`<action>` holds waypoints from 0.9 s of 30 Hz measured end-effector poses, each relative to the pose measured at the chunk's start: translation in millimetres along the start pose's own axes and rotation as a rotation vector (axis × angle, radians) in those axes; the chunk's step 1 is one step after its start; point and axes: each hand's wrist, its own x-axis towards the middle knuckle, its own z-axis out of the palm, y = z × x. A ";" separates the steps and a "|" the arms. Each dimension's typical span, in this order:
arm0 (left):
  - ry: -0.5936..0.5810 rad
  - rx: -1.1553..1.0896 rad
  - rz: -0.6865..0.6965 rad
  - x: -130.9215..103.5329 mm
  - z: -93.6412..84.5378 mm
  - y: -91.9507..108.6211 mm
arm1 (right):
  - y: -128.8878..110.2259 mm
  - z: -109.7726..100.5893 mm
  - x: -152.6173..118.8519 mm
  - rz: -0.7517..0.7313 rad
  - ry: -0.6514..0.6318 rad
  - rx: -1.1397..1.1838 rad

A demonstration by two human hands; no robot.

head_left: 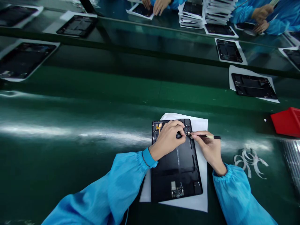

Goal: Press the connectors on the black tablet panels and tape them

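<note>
An opened black tablet housing (185,159) lies on white paper sheets (203,187) on the green table. Near its top edge, my left hand (170,137) rests over the housing with thumb and index finger pinched together; whatever is between the fingertips is too small to make out. My right hand (209,148) holds a thin dark pen-like tool (217,137), its tip at a small connector near the housing's upper right edge. A small circuit board (177,190) sits at the lower end, and an orange flex cable (159,127) shows at the upper left.
White curved strips (250,161) lie right of my right hand, below a red bin (287,122). Beyond, a tablet housing (254,86) and several others rest on paper. Across the table, co-workers' hands (261,18) work near stacked sheets (192,18).
</note>
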 end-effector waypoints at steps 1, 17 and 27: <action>0.001 -0.002 0.003 0.0 0.0 -0.2 | 0.4 -0.2 0.1 0.002 -0.009 -0.006; 0.003 -0.006 -0.008 0.4 -1.2 2.6 | 0.7 -1.0 1.7 -0.013 -0.048 0.011; 0.017 0.018 -0.013 0.3 0.5 3.3 | 0.1 -1.4 -2.5 -0.012 0.051 0.000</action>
